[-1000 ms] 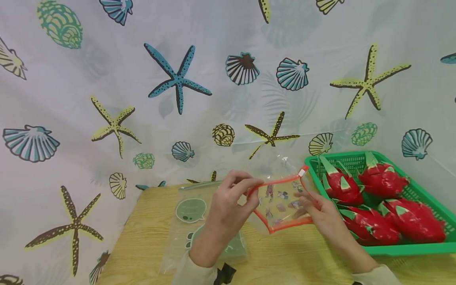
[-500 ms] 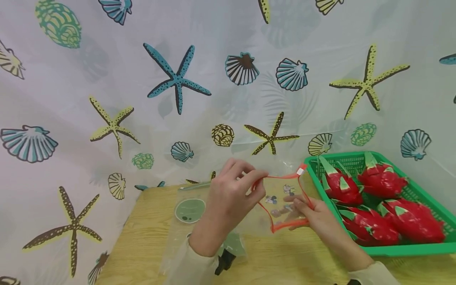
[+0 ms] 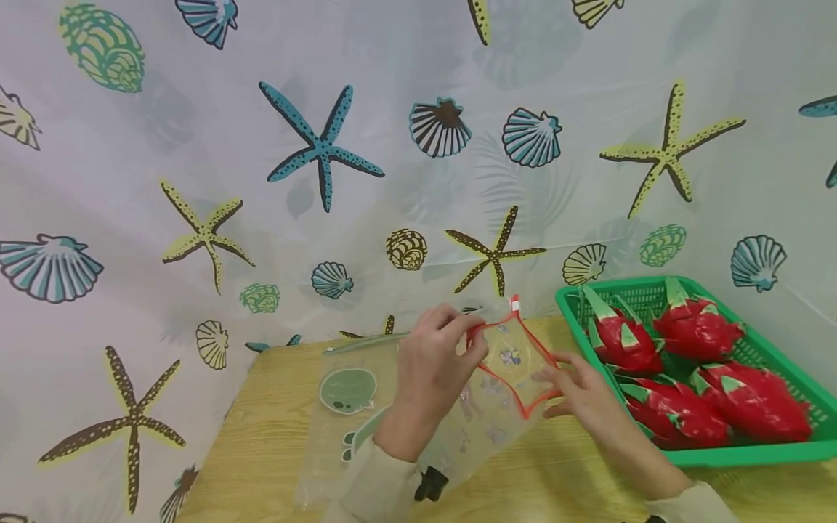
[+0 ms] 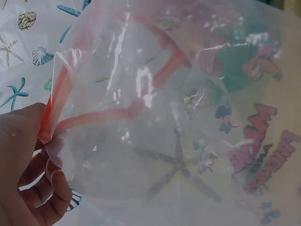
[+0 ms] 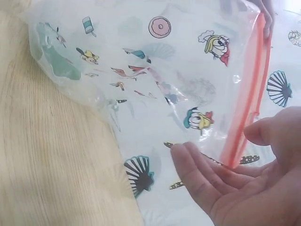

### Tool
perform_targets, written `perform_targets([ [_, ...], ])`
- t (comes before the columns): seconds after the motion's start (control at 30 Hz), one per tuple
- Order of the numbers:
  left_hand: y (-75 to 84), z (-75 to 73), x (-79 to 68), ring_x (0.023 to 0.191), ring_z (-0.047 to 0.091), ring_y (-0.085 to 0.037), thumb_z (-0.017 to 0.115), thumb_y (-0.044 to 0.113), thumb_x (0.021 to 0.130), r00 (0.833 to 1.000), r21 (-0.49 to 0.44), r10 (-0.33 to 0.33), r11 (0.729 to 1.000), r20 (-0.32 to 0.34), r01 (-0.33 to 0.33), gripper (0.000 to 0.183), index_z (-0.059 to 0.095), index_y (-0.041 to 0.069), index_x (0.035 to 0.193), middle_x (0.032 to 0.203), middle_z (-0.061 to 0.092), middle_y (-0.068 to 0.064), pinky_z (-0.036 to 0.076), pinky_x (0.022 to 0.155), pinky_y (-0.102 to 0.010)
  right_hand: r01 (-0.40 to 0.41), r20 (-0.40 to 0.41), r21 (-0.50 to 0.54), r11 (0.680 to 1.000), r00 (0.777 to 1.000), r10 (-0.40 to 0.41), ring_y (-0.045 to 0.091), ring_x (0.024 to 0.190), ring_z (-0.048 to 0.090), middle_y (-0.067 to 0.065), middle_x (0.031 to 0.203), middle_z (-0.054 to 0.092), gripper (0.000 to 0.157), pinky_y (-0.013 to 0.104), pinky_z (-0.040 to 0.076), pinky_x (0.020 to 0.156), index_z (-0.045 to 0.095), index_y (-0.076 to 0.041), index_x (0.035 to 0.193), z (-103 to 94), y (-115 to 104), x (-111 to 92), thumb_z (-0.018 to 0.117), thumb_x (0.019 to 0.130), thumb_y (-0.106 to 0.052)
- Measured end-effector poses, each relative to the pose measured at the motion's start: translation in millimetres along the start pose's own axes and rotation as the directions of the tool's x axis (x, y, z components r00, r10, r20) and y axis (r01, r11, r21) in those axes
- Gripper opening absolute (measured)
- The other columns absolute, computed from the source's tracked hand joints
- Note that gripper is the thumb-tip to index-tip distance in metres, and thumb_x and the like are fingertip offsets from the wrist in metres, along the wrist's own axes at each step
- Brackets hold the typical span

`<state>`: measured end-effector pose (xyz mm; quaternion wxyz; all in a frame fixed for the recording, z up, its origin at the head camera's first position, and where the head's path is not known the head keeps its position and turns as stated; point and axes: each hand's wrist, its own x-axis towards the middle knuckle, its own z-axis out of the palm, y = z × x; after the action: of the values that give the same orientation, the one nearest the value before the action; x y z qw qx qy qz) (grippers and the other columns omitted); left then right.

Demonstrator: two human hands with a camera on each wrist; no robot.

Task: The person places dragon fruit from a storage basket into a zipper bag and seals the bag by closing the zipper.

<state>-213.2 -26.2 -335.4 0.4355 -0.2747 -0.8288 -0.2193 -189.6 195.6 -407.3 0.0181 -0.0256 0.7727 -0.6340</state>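
A white cloth (image 3: 261, 218) printed with starfish and seashells fills the background. Before it is a pale wooden table (image 3: 261, 414). On the table's right side sits a green plastic basket (image 3: 752, 457) with lattice walls. On the left lies a flat clear bag (image 3: 312, 457) with large green shapes printed on it.

A second, see-through bag (image 3: 480, 428), edged in red, is held up above the middle of the table, between the flat bag and the basket. Its mouth stands apart in a rough four-sided shape, and small cartoon figures dot its sides.

Four red dragon fruits (image 3: 752, 402) with green leaf tips rest in the basket.

The left hand (image 3: 434, 370) pinches the red rim between thumb and fingers. The right hand (image 3: 578, 396) is at the rim's opposite side, fingers extended and thumb spread away from them; how firmly it touches the bag I cannot tell.

A small red-and-white zip slider (image 3: 515, 303) sits at the rim's far corner.
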Motion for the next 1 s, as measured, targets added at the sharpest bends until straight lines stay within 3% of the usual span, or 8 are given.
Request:
perform_targets([
  [0.13, 0.2, 6.8, -3.5, 0.067, 0.053, -0.007, 0.074, 0.012, 0.082, 0.999, -0.044, -0.044, 0.998, -0.005, 0.044, 0.012, 0.078, 0.018, 0.092, 0.079, 0.063, 0.006, 0.035, 0.050, -0.012, 0.055, -0.007, -0.184, 0.981, 0.998, -0.057, 0.022, 0.092, 0.070, 0.030, 0.138, 0.053, 0.056, 0.030, 0.059, 0.076, 0.033, 0.001, 0.147, -12.9, -6.4, -7.1, 0.048, 0.105, -0.032],
  [0.23, 1.9, 9.6, -4.5, 0.065, 0.053, -0.008, 0.073, 0.012, 0.083, 0.998, -0.080, -0.069, 0.994, -0.010, 0.068, 0.012, 0.078, 0.017, 0.093, 0.078, 0.062, 0.005, 0.036, 0.051, -0.012, 0.125, -0.036, -0.330, 0.936, 0.989, -0.145, 0.020, 0.094, 0.069, 0.024, 0.135, 0.058, 0.048, 0.026, 0.058, 0.074, 0.042, -0.002, 0.143, -26.4, -9.8, -12.1, 0.048, 0.105, -0.032],
  [0.33, 3.7, 11.6, -4.9, 0.064, 0.055, -0.010, 0.072, 0.011, 0.084, 0.995, -0.126, -0.097, 0.987, -0.009, 0.095, 0.012, 0.079, 0.016, 0.092, 0.076, 0.062, 0.003, 0.037, 0.052, -0.012, 0.166, -0.066, -0.477, 0.863, 0.972, -0.224, 0.022, 0.100, 0.065, 0.017, 0.129, 0.062, 0.041, 0.030, 0.058, 0.077, 0.050, -0.004, 0.136, -41.2, -8.2, -15.0, 0.049, 0.105, -0.029],
  [0.47, 5.0, 14.7, -6.0, 0.063, 0.058, -0.009, 0.071, 0.010, 0.084, 0.990, -0.186, -0.140, 0.973, 0.006, 0.138, 0.012, 0.079, 0.015, 0.092, 0.075, 0.061, 0.004, 0.039, 0.054, -0.011, 0.157, -0.073, -0.624, 0.766, 0.964, -0.257, 0.034, 0.107, 0.062, 0.020, 0.124, 0.062, 0.032, 0.047, 0.057, 0.084, 0.059, 0.000, 0.126, -60.5, 1.0, -16.1, 0.053, 0.102, -0.019],
  [0.63, 4.3, 17.1, -8.4, 0.066, 0.061, -0.008, 0.070, 0.009, 0.085, 0.980, -0.252, -0.192, 0.947, 0.047, 0.197, 0.011, 0.078, 0.013, 0.091, 0.076, 0.063, 0.004, 0.046, 0.057, -0.010, 0.114, -0.051, -0.743, 0.659, 0.973, -0.225, 0.042, 0.103, 0.060, 0.027, 0.118, 0.060, 0.025, 0.057, 0.053, 0.081, 0.063, 0.005, 0.116, -82.1, 16.4, -13.3, 0.055, 0.096, -0.009],
  [0.83, 2.4, 19.2, -11.4, 0.069, 0.062, -0.008, 0.069, 0.010, 0.087, 0.948, -0.328, -0.295, 0.889, 0.119, 0.318, 0.010, 0.077, 0.010, 0.093, 0.079, 0.064, 0.002, 0.051, 0.059, -0.011, 0.105, 0.008, -0.835, 0.540, 0.984, -0.179, 0.044, 0.092, 0.060, 0.033, 0.108, 0.061, 0.025, 0.057, 0.053, 0.076, 0.066, 0.011, 0.108, -100.0, 29.4, -9.3, 0.063, 0.086, -0.001],
  [1.0, 1.6, 20.8, -12.9, 0.071, 0.062, -0.008, 0.068, 0.009, 0.089, 0.929, -0.383, -0.337, 0.846, 0.153, 0.370, 0.011, 0.076, 0.009, 0.095, 0.083, 0.064, 0.000, 0.052, 0.059, -0.013, 0.105, 0.024, -0.913, 0.394, 0.978, -0.206, 0.046, 0.093, 0.058, 0.027, 0.103, 0.063, 0.033, 0.064, 0.048, 0.082, 0.067, 0.006, 0.104, -103.0, 31.9, -11.2, 0.078, 0.079, -0.011],
])
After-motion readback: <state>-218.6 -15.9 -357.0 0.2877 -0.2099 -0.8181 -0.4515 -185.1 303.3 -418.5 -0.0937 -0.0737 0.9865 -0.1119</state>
